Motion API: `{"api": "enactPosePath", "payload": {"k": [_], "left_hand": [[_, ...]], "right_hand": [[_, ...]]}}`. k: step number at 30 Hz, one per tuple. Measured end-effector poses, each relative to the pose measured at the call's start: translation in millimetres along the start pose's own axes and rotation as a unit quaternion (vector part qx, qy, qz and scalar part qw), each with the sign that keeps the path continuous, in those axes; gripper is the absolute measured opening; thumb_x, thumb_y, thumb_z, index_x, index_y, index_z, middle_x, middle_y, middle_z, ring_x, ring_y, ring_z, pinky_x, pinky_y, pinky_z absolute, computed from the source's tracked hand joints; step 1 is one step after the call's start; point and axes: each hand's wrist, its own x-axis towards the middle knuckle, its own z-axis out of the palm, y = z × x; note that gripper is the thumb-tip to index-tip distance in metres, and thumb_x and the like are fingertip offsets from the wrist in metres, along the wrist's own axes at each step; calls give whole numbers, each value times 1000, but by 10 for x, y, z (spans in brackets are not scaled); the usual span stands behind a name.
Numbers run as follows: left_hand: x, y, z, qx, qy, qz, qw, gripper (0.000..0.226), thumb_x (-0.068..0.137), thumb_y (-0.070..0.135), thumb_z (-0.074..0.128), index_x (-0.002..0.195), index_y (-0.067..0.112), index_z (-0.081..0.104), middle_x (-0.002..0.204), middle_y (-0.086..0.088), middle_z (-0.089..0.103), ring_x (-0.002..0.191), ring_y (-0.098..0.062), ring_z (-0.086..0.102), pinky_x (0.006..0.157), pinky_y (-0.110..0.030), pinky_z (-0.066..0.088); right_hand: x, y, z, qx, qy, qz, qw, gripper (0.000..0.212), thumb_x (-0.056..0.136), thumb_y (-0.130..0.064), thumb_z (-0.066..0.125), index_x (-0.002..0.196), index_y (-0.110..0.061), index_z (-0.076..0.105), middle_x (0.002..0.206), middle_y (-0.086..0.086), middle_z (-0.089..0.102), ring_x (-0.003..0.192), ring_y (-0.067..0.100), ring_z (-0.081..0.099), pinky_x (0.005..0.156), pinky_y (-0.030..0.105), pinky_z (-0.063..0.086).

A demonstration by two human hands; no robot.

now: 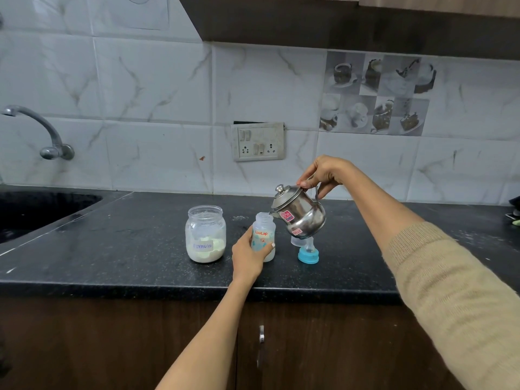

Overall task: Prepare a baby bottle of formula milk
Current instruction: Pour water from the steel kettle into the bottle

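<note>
Head view looks down along both forearms to the black counter (112, 249), whose front edge passes just under the left wrist, with the cabinet door and its handle (261, 337) below.

Nearest is the left hand (247, 257), fingers and thumb curled round the lower half of the baby bottle (264, 237). The bottle stands upright on the counter with its neck open. I take that grip as a brace, so the light bottle cannot tip or slide while liquid goes in.

Just to the right of that hand, the blue teat ring (308, 253) sits on the counter, with a clear cap half hidden behind it, set aside so the neck stays free.

Above and right of them, the right hand (323, 173) grips the handle of the steel kettle (299, 212) from above. The kettle is lifted and tilted left, its spout at the bottle's mouth. No stream is visible, so whether water is running I cannot tell; some pale liquid seems to lie in the bottle's base.

Left of the left hand, the lidless formula jar (205, 235) stands near but apart, within easy reach for later scooping.

Further left the counter drops into the sink (42, 209) under the tap (42, 130). Behind the hands and off to the right there is open counter up to the tiled wall, room enough to set the kettle down.
</note>
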Motion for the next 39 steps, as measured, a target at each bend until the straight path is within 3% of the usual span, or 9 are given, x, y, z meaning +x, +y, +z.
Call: {"api": "enactPosePath", "payload": {"k": [7, 10, 16, 39], "left_hand": [[-4, 2, 3, -7, 1, 0, 1000, 66, 79, 18, 73, 139, 16, 45, 134, -4, 56, 123, -18, 52, 104, -36, 43], [-9, 11, 5, -5, 3, 1, 1000, 65, 80, 16, 73, 138, 15, 44, 134, -4, 55, 123, -19, 51, 102, -34, 42], [-7, 8, 6, 2, 2, -2, 1000, 67, 80, 17, 73, 140, 15, 43, 136, -4, 54, 125, -19, 49, 105, -36, 41], [-19, 32, 1, -2, 2, -13, 1000, 68, 79, 15, 73, 140, 14, 43, 137, -5, 53, 127, -20, 49, 106, -40, 41]], "right_hand": [[26, 22, 0, -1, 3, 4, 1000, 13, 81, -10, 70, 93, -15, 72, 131, 20, 56, 81, 33, 67, 53, 27, 59], [33, 24, 0, -3, 3, 4, 1000, 8, 81, -11, 70, 85, -18, 71, 132, 20, 56, 84, 34, 67, 54, 27, 59], [34, -1, 3, -5, -3, 6, 1000, 21, 81, -11, 70, 102, -14, 72, 132, 19, 56, 95, 38, 67, 58, 29, 59], [31, -26, -5, -23, -5, 7, 1000, 21, 83, -10, 69, 103, -15, 72, 133, 16, 55, 99, 37, 67, 62, 30, 58]]}}
